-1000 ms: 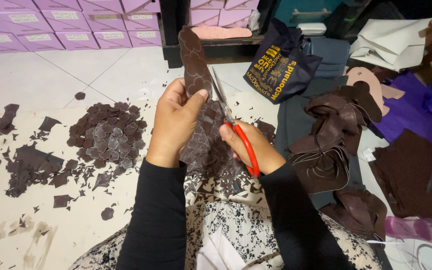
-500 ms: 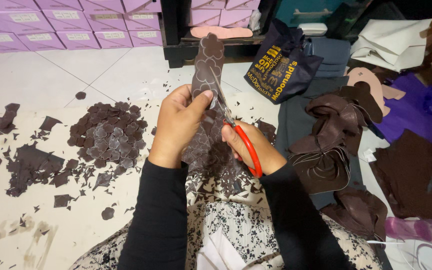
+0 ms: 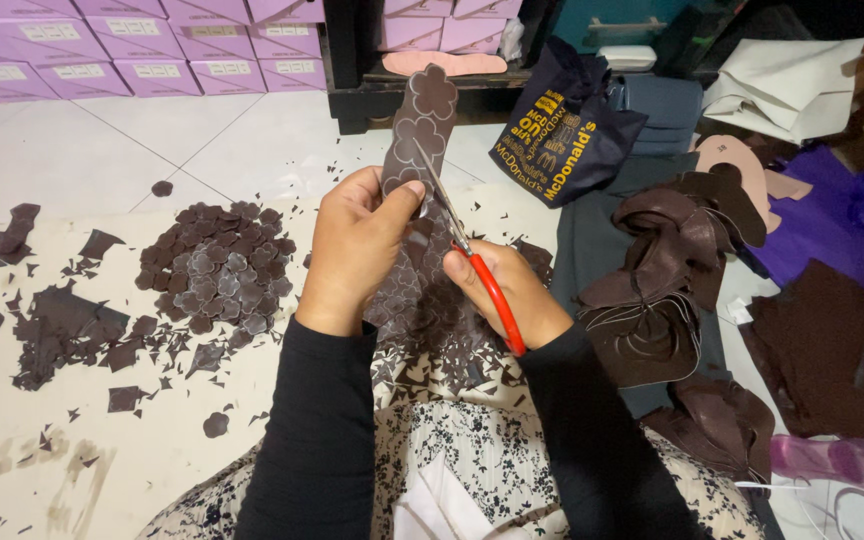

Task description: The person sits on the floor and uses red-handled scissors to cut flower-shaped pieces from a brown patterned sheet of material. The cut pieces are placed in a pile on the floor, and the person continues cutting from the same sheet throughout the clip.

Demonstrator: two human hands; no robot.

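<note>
Brown leather strip point(image 3: 422, 130) with scalloped flower outlines is standing upright at the centre of the frame, and we are holding it there between both hands. Nearest to us, at the bottom edge, our black sleeves are lying over a floral-print lap point(image 3: 472, 450), where small dark trimmings are gathering. Just above that, our left hand point(image 3: 352, 250) is pinching the strip, thumb pressed against its front and fingers curled behind. Our right hand point(image 3: 507, 290) is closing around the red handles of the scissors point(image 3: 467, 250), fingers through the loops; the blades are angling up and left and touching the right edge of the strip.

Left of centre, a heap of cut flower pieces point(image 3: 214, 270) is lying on the pale floor point(image 3: 102, 150), with loose offcuts point(image 3: 62, 330) scattered farther left. Right of centre, a bundle of brown leather lengths point(image 3: 667, 270) is curling over a grey cloth. Higher up, a dark blue tote bag point(image 3: 562, 120) with yellow lettering is leaning against dark furniture. Along the upper left edge, lilac boxes point(image 3: 152, 40) are standing in stacked rows, and purple fabric point(image 3: 822, 210) is lying at the upper right.
</note>
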